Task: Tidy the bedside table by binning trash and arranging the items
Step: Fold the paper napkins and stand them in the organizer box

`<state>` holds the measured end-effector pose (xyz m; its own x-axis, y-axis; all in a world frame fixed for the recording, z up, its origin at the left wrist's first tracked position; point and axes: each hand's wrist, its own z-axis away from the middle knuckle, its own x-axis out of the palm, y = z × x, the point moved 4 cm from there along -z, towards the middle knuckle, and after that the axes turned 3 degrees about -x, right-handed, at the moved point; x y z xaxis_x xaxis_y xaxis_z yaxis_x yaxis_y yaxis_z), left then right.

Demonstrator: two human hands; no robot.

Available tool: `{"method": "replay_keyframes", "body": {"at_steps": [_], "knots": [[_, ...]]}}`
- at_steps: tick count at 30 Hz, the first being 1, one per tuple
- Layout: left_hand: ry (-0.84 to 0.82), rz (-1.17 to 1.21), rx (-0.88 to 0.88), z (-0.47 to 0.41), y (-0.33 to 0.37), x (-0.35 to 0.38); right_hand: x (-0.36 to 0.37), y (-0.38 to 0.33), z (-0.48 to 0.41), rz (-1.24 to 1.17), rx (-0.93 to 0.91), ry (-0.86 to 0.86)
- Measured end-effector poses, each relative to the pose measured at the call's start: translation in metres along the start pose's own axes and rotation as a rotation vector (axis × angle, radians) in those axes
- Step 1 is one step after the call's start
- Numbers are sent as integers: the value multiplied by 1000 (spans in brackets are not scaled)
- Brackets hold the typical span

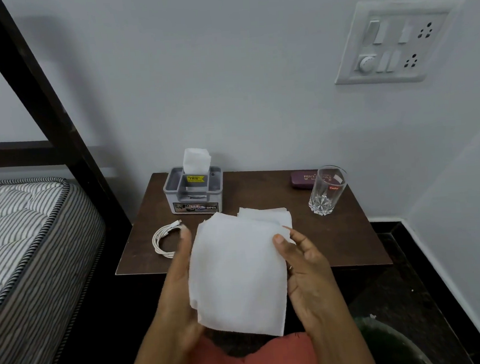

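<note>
Tissues, a flat white stack of them, are sitting up in both hands, raised over the front edge of the bedside table. Left hand is cupping the stack's left side, thumb pressing along the edge; right hand is clamping the right edge, thumb lying on top of the paper. So both hands are closing on the same stack, one per side. More white sheets are peeking out behind the top of the stack, though whether they are lying on the table or belong to it, I cannot tell. Back on the table, a grey tissue box is standing near the wall with one sheet poking up. A coiled white cable is lying at the left front. Over to the right, a clear glass is standing upright, with a maroon case just behind it. A striped mattress is filling the left.
</note>
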<state>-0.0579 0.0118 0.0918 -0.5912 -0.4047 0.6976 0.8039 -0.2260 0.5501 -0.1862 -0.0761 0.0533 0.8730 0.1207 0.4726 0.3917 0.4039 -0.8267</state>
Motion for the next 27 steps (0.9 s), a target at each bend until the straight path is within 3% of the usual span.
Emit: {"method": "replay_keyframes", "body": {"at_steps": [4, 8, 18, 23, 27], "knots": [[231, -376, 34, -17, -7, -21, -6, 1, -2, 60, -2, 10], [353, -467, 94, -20, -12, -27, -7, 0, -6, 116, -34, 31], [348, -492, 122, -26, -9, -28, -9, 0, -13, 208, -106, 81], [291, -422, 134, -30, -9, -34, -6, 6, -7, 206, 141, -146], [256, -509, 155, -32, -3, -40, -5, -1, -5, 265, 41, -150]]}}
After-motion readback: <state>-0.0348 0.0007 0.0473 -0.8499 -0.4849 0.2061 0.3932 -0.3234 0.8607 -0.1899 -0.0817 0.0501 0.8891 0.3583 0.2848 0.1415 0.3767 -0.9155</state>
